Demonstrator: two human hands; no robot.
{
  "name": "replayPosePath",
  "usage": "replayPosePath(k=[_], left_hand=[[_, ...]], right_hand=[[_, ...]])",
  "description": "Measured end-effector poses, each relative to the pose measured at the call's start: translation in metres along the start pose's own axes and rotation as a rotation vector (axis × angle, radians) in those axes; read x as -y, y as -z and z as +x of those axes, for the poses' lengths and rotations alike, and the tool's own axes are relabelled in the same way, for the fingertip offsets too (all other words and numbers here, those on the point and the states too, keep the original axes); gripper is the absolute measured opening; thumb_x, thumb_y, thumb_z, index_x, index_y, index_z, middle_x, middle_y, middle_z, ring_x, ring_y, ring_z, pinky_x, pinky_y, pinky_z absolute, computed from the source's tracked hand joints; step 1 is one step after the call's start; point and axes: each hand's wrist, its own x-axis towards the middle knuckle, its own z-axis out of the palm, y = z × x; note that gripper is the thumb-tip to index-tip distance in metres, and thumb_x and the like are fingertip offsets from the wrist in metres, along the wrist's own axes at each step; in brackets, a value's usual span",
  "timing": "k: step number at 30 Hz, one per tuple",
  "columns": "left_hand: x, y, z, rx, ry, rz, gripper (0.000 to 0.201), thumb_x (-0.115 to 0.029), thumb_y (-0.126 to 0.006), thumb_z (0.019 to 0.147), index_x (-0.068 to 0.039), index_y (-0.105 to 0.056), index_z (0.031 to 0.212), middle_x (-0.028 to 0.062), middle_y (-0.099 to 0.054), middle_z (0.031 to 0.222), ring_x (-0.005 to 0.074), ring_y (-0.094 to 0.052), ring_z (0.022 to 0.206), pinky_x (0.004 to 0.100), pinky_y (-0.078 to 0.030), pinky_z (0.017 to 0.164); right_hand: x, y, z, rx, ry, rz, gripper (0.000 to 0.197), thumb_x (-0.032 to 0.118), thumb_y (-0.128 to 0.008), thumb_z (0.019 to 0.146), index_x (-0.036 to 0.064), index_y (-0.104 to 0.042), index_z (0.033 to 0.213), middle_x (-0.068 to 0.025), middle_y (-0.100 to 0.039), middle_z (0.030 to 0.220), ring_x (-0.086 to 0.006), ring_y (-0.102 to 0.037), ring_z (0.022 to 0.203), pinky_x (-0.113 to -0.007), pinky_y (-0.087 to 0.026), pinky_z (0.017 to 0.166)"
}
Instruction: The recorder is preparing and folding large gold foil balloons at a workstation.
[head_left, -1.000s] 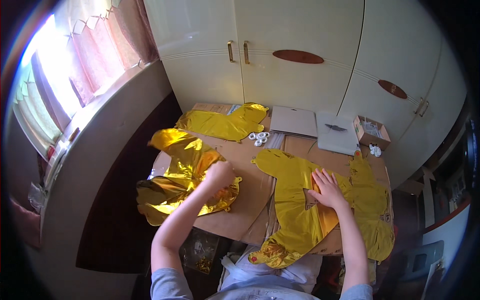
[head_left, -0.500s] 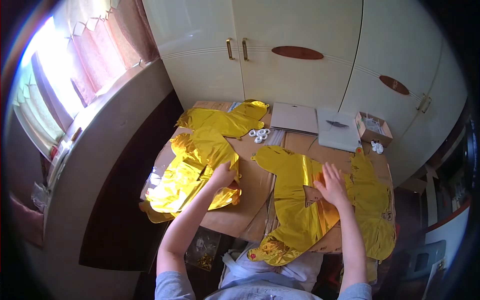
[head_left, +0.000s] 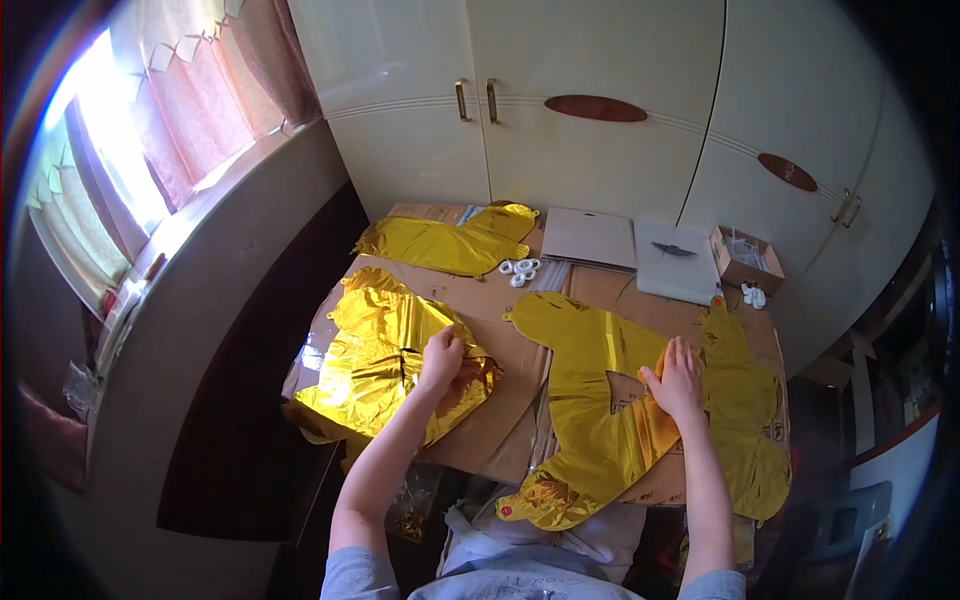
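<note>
My left hand (head_left: 441, 358) is closed, its fingers pinching a crumpled gold foil balloon (head_left: 360, 348) that lies flat and folded on the left of the table. The foil under that palm is partly hidden. My right hand (head_left: 677, 380) rests with fingers stretched out, at the right edge of another flat gold foil balloon (head_left: 580, 390). This second balloon spreads over the middle right, with a notch in its edge beside my thumb and its lower end hanging over the table's front edge.
Flat gold foil balloons lie at the back left (head_left: 440, 240) and far right (head_left: 742, 410). White rolls (head_left: 520, 270), a grey flat case (head_left: 588, 238), a white panel (head_left: 675, 262) and an open box (head_left: 748, 258) line the back. Cardboard (head_left: 510, 345) covers the table; cabinets (head_left: 600, 50) stand behind.
The left balloon's raised upper part has come down toward me, uncovering cardboard behind it. My left hand has shifted slightly down and left. My right hand has moved a little to the right.
</note>
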Motion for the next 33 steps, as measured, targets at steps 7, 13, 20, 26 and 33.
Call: replayPosePath(k=[7,13,20,26,33], left_hand=[[-0.030,0.028,0.021,0.071,-0.305,0.554,0.028,-0.019,-0.048,0.081,0.001,-0.063,0.094,0.0227,-0.063,0.075,0.0346,-0.065,0.071,0.0408,-0.052,0.068],[-0.058,0.039,0.030,0.289,0.039,0.379,0.053,-0.049,-0.051,0.087,0.000,-0.062,0.103,0.0136,-0.062,0.064,0.0208,-0.065,0.059,0.0330,-0.051,0.054],[-0.065,0.049,-0.023,0.153,-0.359,1.218,0.066,-0.057,-0.048,0.083,-0.022,-0.038,0.138,0.0179,-0.029,0.143,0.0403,-0.018,0.135,0.0646,-0.015,0.102],[-0.023,0.058,-0.005,0.138,-0.366,1.136,0.067,-0.054,-0.046,0.085,-0.018,-0.033,0.140,0.0180,-0.018,0.148,0.0422,-0.007,0.137,0.0694,-0.005,0.101],[-0.060,-0.052,-0.048,0.491,-0.263,0.074,0.065,-0.030,-0.062,0.087,-0.006,-0.030,0.139,0.0159,-0.048,0.127,0.0199,-0.056,0.102,0.0326,-0.051,0.077]], right_hand=[[-0.005,-0.020,-0.004,-0.228,-0.055,-0.093,0.064,0.045,-0.053,0.086,-0.0083,-0.049,0.121,-0.0211,-0.046,0.131,-0.0309,-0.039,0.126,-0.043,-0.031,0.104],[0.002,-0.011,-0.005,-0.342,0.059,0.112,0.022,0.024,-0.064,0.078,0.0047,-0.063,0.087,-0.0090,-0.064,0.095,-0.0266,-0.058,0.095,-0.041,-0.044,0.082],[0.001,0.017,-0.008,-0.248,-0.003,0.266,0.026,0.021,-0.064,0.078,0.0064,-0.055,0.097,-0.0111,-0.063,0.089,-0.0323,-0.060,0.084,-0.044,-0.047,0.075],[-0.013,-0.001,-0.021,-0.203,0.028,0.336,0.046,0.011,-0.067,0.072,0.0045,-0.048,0.114,-0.0169,-0.062,0.096,-0.0366,-0.058,0.089,-0.042,-0.048,0.079],[0.061,0.041,-0.031,-0.176,0.044,0.752,0.033,0.008,-0.062,0.082,0.0072,-0.052,0.114,-0.0094,-0.068,0.086,-0.0202,-0.066,0.072,-0.030,-0.052,0.063]])
